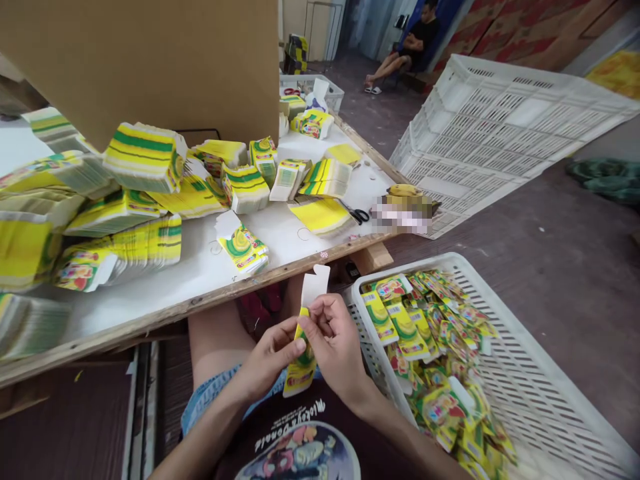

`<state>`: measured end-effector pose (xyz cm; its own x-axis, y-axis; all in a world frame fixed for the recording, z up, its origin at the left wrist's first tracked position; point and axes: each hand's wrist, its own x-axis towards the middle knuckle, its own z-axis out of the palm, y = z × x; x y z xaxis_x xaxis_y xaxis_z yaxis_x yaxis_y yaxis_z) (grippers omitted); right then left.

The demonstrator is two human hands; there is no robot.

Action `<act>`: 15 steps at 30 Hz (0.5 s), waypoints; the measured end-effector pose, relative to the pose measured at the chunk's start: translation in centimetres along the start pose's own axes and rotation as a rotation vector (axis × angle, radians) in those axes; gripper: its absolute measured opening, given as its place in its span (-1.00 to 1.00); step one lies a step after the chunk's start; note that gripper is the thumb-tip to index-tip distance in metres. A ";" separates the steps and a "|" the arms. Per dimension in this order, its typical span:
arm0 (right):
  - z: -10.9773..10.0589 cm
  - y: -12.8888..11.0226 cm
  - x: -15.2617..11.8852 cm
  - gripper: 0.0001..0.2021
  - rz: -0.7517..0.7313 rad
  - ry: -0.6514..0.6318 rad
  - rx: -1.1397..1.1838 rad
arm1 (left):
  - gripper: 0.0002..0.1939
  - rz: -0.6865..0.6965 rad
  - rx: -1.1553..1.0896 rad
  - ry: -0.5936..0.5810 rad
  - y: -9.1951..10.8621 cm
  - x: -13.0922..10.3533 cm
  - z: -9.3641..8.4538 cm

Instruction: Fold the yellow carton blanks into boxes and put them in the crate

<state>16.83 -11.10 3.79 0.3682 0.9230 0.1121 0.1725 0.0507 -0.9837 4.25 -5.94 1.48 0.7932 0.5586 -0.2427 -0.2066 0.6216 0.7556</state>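
Observation:
Between my two hands, above my lap, is a small yellow and green card box (301, 371) with its white end flap (315, 287) sticking up. My left hand (275, 350) pinches its left edge, thumb on the front. My right hand (336, 337) closes on the upper part, with fingers bent near the flap; part of the box is hidden behind them. On the table in front lies a short stack of flat boxes (243, 248) with white flaps. At my right stands a white plastic basket (540, 360) holding many yellow and green boxes (411, 331).
Bundles of flat cartons (145, 157) cover the table's left and middle. Black scissors (359, 216) and bananas (404, 191) lie near its right edge. A large cardboard sheet (150, 67) stands behind. White crates (500, 127) are stacked at right. A person (417, 43) sits far back.

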 end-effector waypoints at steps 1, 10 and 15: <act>0.0 0.1 0.0 -0.93 -0.007 0.018 0.007 | -0.57 -0.003 -0.025 0.016 -0.2 0.1 0.1; -0.9 1.2 0.5 -0.82 0.122 0.018 -0.094 | -0.64 0.100 0.048 0.289 -0.8 1.0 -0.6; -1.3 1.6 1.0 -0.81 0.153 -0.017 -0.094 | -0.58 0.176 0.258 0.359 -0.1 1.2 -0.5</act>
<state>18.69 -10.62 2.49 0.3813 0.9235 -0.0413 0.2001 -0.1261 -0.9716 4.95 -5.06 0.81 0.5010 0.8262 -0.2577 -0.1350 0.3687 0.9197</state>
